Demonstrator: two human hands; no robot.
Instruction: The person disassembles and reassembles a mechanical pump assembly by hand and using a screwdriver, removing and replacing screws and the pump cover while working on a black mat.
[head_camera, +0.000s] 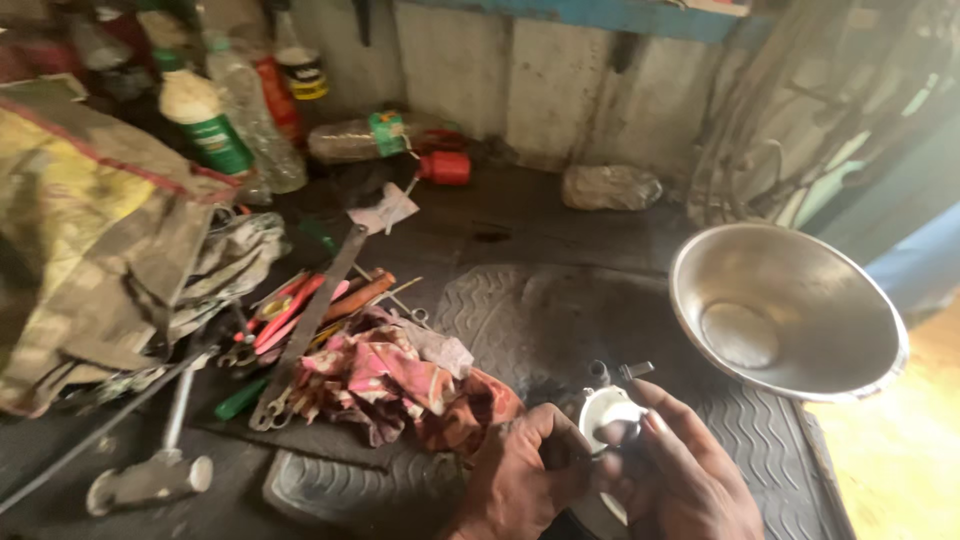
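My left hand (520, 480) and my right hand (680, 480) meet low in the head view, over a dark ribbed rubber mat (520, 320). Together they hold a small silvery metal part (608, 410) with short tubes sticking up from its top. The left thumb and fingers pinch its left side. My right fingers curl around its right and lower side. Just left of my hands lies a crumpled pink and red rag (400, 385).
A steel bowl (790, 310) sits tilted at the right. Screwdrivers, wrenches and a long flat metal bar (315, 315) lie left of the rag. Plastic bottles (210, 125) stand at the back left beside a heap of dirty cloth (90, 240). A hammer (150, 475) lies lower left.
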